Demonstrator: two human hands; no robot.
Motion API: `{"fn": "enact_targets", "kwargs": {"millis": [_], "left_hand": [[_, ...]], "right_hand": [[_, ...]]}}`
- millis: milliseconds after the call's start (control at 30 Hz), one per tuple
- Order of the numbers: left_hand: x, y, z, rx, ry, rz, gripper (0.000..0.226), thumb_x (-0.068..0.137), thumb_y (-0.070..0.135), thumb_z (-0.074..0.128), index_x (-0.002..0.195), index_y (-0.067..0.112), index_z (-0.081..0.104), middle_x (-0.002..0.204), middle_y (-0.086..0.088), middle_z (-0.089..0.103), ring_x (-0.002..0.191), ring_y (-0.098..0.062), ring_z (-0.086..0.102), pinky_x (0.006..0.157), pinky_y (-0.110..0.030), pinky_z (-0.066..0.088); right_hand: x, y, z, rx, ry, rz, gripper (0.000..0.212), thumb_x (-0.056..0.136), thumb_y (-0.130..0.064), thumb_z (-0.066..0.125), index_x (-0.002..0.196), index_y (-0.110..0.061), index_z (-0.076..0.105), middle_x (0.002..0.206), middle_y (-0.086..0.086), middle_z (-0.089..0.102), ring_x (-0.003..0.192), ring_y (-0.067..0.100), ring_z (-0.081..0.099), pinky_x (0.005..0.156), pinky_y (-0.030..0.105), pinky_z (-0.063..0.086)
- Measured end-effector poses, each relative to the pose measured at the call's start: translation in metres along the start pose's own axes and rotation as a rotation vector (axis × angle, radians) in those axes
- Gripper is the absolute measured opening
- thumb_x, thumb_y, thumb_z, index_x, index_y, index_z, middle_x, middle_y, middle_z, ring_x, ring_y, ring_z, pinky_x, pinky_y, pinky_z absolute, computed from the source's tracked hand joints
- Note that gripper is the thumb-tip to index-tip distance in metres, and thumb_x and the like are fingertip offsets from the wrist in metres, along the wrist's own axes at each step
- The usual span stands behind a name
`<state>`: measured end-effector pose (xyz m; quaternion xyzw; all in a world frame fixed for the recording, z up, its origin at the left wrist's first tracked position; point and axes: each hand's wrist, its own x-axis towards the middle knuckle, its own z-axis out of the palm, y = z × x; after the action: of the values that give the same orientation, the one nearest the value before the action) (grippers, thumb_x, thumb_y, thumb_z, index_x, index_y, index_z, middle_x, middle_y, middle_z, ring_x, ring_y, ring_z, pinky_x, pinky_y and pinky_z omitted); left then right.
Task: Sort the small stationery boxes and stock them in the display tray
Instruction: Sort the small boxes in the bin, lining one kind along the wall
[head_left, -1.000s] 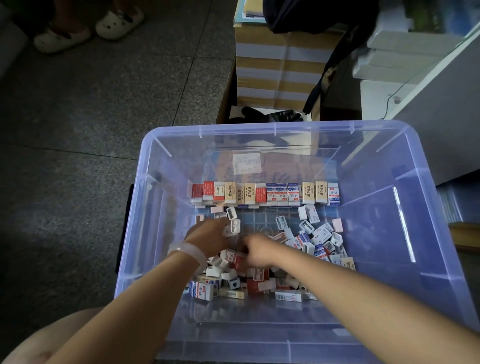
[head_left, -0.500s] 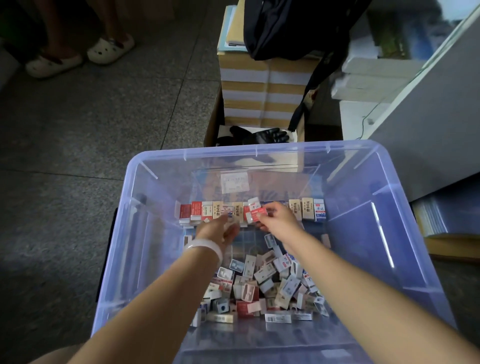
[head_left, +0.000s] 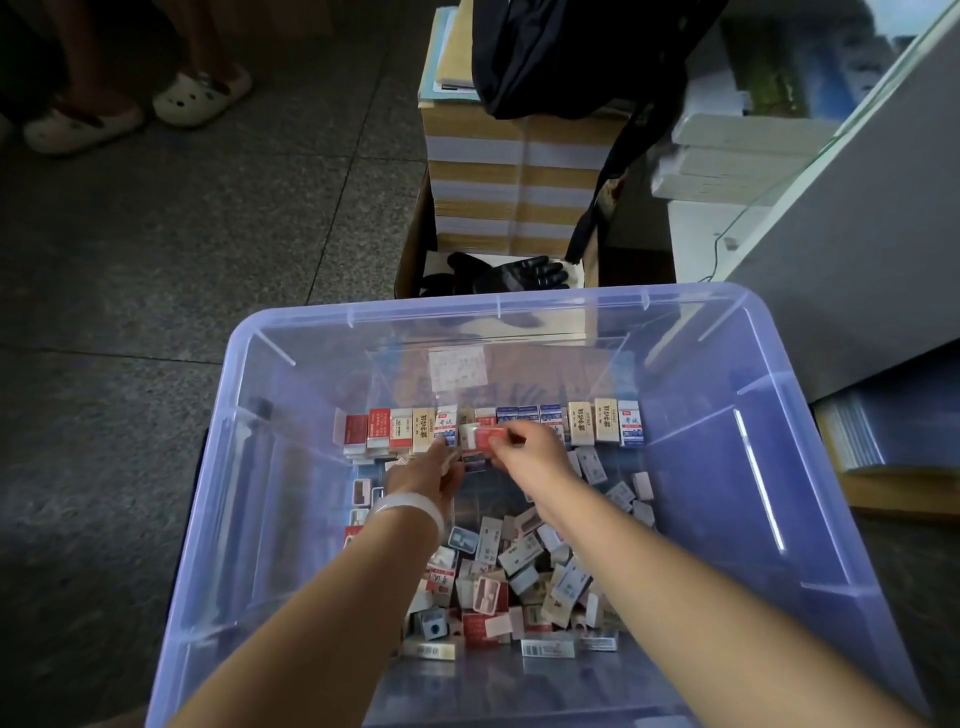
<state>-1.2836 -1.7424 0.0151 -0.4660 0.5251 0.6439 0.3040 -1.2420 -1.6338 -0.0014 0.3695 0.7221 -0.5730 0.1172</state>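
Right hand (head_left: 524, 457) pinches a red-and-white box (head_left: 482, 437) at the upright row (head_left: 488, 427) along the bin's (head_left: 779, 467) far wall. Left hand (head_left: 431, 475), fingers curled, grip unclear. Legible: "2B", "考试". Loose boxes (head_left: 514, 577) heaped toward near edge.

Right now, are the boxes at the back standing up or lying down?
Standing up: the row of boxes stands side by side, labels facing forward, unlike the loose pile lying jumbled.

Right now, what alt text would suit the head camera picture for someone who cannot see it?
The right hand pinches a red-and-white box at a standing row of small boxes inside a clear plastic bin; the left hand is beside it, loose boxes heaped nearer.
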Motion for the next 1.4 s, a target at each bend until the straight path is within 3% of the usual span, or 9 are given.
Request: {"fn": "enact_targets", "kwargs": {"millis": [233, 433, 600, 767, 900, 1000, 1067, 1167, 1400], "left_hand": [[-0.011, 0.000, -0.006, 0.140, -0.019, 0.000, 0.015, 0.086, -0.008, 0.058, 0.100, -0.004, 0.056, 0.084, -0.016, 0.060, 0.075, -0.022, 0.059, 0.078, -0.034, 0.054], [-0.017, -0.002, -0.007, 0.327, -0.135, -0.055, 0.006, 0.090, -0.002, 0.056, 0.084, 0.000, 0.056, 0.084, -0.015, 0.056, 0.072, -0.017, 0.057, 0.065, -0.028, 0.054], [-0.010, -0.009, -0.003, 0.517, -0.114, 0.120, 0.019, 0.090, 0.000, 0.057, 0.108, -0.001, 0.052, 0.096, -0.019, 0.062, 0.072, -0.022, 0.065, 0.063, -0.030, 0.057], [-0.011, -0.006, 0.001, 0.275, -0.279, 0.224, 0.012, 0.090, -0.003, 0.055, 0.099, 0.005, 0.053, 0.104, -0.016, 0.059, 0.093, -0.025, 0.064, 0.064, -0.025, 0.059], [-0.011, -0.007, 0.018, 0.252, -0.332, 0.328, 0.015, 0.088, -0.002, 0.060, 0.097, 0.010, 0.055, 0.104, -0.013, 0.062, 0.093, -0.018, 0.063, 0.073, -0.021, 0.055], [-0.004, -0.005, 0.022, 0.318, -0.257, 0.357, 0.013, 0.089, 0.000, 0.060, 0.100, 0.007, 0.058, 0.099, -0.013, 0.066, 0.090, -0.019, 0.066, 0.074, -0.023, 0.054], [0.004, -0.005, 0.021, 0.370, -0.197, 0.352, 0.011, 0.091, 0.003, 0.059, 0.102, 0.005, 0.058, 0.102, -0.014, 0.067, 0.093, -0.022, 0.067, 0.077, -0.027, 0.055], [0.011, -0.005, 0.019, 0.451, -0.114, 0.326, 0.014, 0.090, 0.004, 0.060, 0.097, 0.005, 0.048, 0.098, -0.016, 0.064, 0.088, -0.023, 0.068, 0.076, -0.030, 0.056], [0.011, -0.004, 0.017, 0.635, -0.003, 0.436, 0.022, 0.087, 0.012, 0.066, 0.102, 0.002, 0.053, 0.092, -0.013, 0.065, 0.064, -0.015, 0.062, 0.051, -0.021, 0.049]], "right_hand": [[0.006, 0.006, -0.007, 0.480, 0.313, 0.222, 0.016, 0.091, -0.002, 0.054, 0.091, -0.017, 0.049, 0.085, 0.002, 0.060, 0.080, 0.020, 0.067, 0.075, 0.033, 0.057], [0.005, 0.008, 0.004, 0.230, 0.335, 0.185, 0.015, 0.087, -0.012, 0.062, 0.079, -0.020, 0.052, 0.089, 0.005, 0.066, 0.085, 0.025, 0.064, 0.079, 0.042, 0.054], [0.004, 0.006, -0.002, -0.043, 0.347, 0.081, 0.010, 0.088, -0.016, 0.061, 0.083, -0.015, 0.052, 0.086, 0.002, 0.064, 0.081, 0.024, 0.062, 0.070, 0.035, 0.050], [0.005, 0.008, -0.005, 0.231, 0.340, 0.165, 0.006, 0.088, -0.012, 0.062, 0.085, -0.014, 0.057, 0.090, 0.002, 0.066, 0.087, 0.021, 0.065, 0.081, 0.037, 0.054], [0.001, 0.009, -0.009, -0.106, 0.381, -0.001, 0.013, 0.089, -0.010, 0.057, 0.101, -0.011, 0.062, 0.108, 0.004, 0.059, 0.090, 0.019, 0.058, 0.073, 0.026, 0.045], [-0.009, 0.007, -0.005, -0.501, 0.258, -0.120, 0.008, 0.093, -0.015, 0.054, 0.095, -0.012, 0.060, 0.099, 0.003, 0.063, 0.080, 0.017, 0.060, 0.064, 0.026, 0.045], [-0.014, 0.011, 0.004, -0.630, 0.107, 0.026, 0.015, 0.094, -0.006, 0.046, 0.102, -0.007, 0.060, 0.104, 0.009, 0.064, 0.092, 0.024, 0.062, 0.070, 0.028, 0.049], [-0.012, 0.016, 0.017, -0.422, -0.019, 0.212, 0.023, 0.096, -0.005, 0.040, 0.105, -0.004, 0.061, 0.107, 0.013, 0.063, 0.094, 0.028, 0.063, 0.082, 0.035, 0.054], [-0.008, 0.013, 0.020, -0.166, -0.046, 0.218, 0.010, 0.093, -0.016, 0.053, 0.092, -0.018, 0.063, 0.093, 0.003, 0.066, 0.078, 0.016, 0.063, 0.065, 0.024, 0.049]]}}
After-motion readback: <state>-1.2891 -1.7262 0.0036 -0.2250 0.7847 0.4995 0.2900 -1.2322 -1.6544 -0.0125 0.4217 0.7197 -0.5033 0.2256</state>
